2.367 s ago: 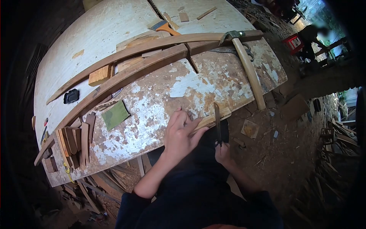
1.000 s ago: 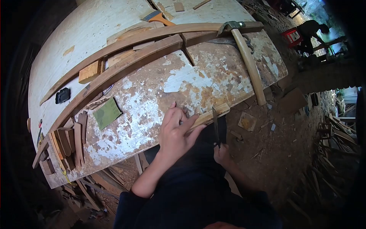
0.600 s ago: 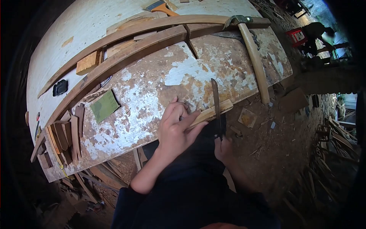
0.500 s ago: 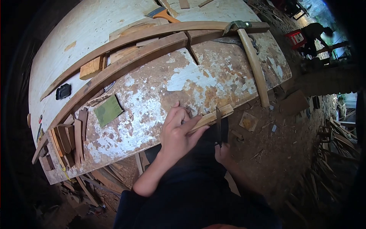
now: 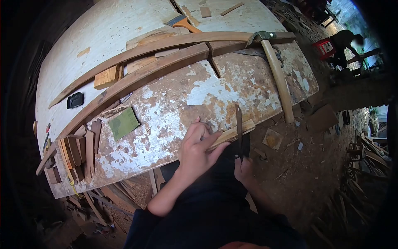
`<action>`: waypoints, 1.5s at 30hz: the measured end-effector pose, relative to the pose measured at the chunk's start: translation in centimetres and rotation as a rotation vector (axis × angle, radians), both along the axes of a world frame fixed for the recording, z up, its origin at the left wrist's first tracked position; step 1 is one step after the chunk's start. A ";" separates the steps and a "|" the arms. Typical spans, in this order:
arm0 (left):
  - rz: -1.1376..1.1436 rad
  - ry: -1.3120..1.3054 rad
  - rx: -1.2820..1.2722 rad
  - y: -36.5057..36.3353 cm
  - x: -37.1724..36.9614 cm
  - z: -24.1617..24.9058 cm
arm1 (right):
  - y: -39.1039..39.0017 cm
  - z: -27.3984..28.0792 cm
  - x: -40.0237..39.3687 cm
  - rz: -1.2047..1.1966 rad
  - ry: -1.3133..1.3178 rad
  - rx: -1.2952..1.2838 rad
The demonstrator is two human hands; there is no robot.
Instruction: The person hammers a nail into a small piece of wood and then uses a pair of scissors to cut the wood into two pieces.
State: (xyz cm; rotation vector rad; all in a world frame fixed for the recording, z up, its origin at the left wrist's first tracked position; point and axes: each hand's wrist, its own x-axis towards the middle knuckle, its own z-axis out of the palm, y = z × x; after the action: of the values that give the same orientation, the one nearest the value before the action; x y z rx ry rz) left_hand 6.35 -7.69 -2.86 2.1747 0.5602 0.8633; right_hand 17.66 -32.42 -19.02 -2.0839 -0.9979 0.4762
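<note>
One stick (image 5: 229, 136) hides partly behind the left hand (image 5: 195, 146).

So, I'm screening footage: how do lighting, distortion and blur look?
Head view, edges: black vignetting, wide-lens distortion seemingly bowing the workbench; head view, centre: left hand and blade fairly crisp; head view, upper right: washed-out daylight, another person's head blurred.

A pale, narrow wooden strip (image 5: 228, 136) lay along the near edge of the tabletop (image 5: 166, 120), roughly parallel to it. A slim, dark long-bladed tool (image 5: 239, 129) stood nearly at right angles across the strip, closer to its right end, the blade's tip reaching past it over the tabletop.
</note>
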 end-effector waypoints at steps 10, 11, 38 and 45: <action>-0.027 -0.015 -0.006 0.1 0.0 0.6 | -0.2 -2.5 1.1 0.049 -0.052 0.044; -0.026 -0.015 -0.005 -0.1 -0.1 0.6 | -0.2 -3.1 1.1 0.041 -0.030 0.052; 0.005 -0.015 -0.041 -0.1 -0.1 -0.3 | -2.3 -3.2 0.2 0.029 -0.003 0.005; -0.018 -0.023 -0.032 -0.1 -0.2 0.3 | -1.9 -3.8 0.6 0.026 0.062 0.029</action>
State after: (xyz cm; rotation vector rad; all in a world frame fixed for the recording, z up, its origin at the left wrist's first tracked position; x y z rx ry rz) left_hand 6.17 -7.76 -2.56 2.1352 0.5388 0.8630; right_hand 18.28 -34.32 -22.84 -2.0206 -0.9915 0.5336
